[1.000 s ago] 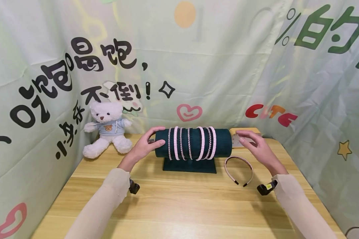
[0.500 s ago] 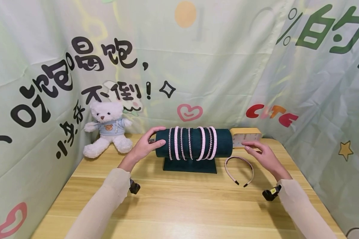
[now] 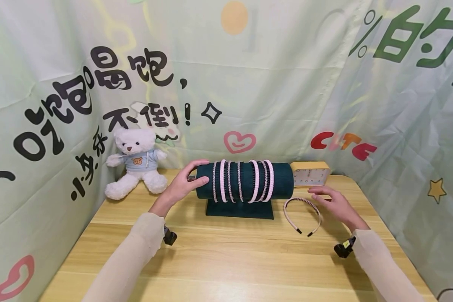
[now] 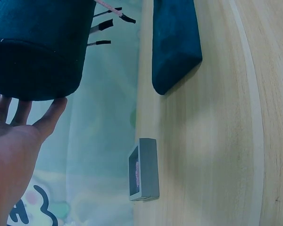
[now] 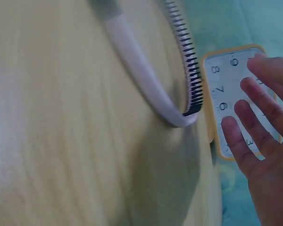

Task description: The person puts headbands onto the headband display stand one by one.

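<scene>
A dark green velvet headband roll lies level on its stand, with several pink and braided headbands around it. My left hand is at its left end. The left wrist view shows extended fingers touching the rim of the round end. A single pale pink headband, toothed inside and black-tipped, rests on the table right of the stand. My right hand hovers just beyond its right side, fingers spread and holding nothing. In the right wrist view the fingers overlap a clock.
Behind the roll's right end stands the yellow-rimmed clock. A white teddy bear in a blue top sits at the back left. The left wrist view shows a small grey box-like frame on the wooden table. Printed cloth surrounds the table.
My right hand has drawn back from the roll's right end, down and to the right, uncovering the clock. The left hand stays at the left end.
</scene>
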Tool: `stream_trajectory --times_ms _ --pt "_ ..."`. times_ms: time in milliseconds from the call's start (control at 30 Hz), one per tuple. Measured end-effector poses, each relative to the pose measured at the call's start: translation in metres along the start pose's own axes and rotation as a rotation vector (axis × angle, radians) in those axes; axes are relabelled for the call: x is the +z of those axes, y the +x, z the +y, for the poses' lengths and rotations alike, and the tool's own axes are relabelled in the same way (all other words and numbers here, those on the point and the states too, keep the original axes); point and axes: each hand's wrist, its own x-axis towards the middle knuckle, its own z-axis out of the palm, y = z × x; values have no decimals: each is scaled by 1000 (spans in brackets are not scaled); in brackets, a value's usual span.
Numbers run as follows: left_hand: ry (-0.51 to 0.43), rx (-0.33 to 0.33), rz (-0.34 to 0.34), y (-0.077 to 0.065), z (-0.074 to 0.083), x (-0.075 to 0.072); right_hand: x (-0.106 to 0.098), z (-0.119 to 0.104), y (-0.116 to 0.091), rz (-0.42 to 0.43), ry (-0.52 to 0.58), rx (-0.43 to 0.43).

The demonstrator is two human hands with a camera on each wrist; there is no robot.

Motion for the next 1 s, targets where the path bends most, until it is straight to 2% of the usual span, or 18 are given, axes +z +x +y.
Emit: stream_trajectory --times_ms 300,1000 --pt "-6 1 -6 0 0 1 8 13 -1 -69 -18 -16" --pt "-50 -28 -23 -1 3 0 22 23 4 -97 -95 -56"
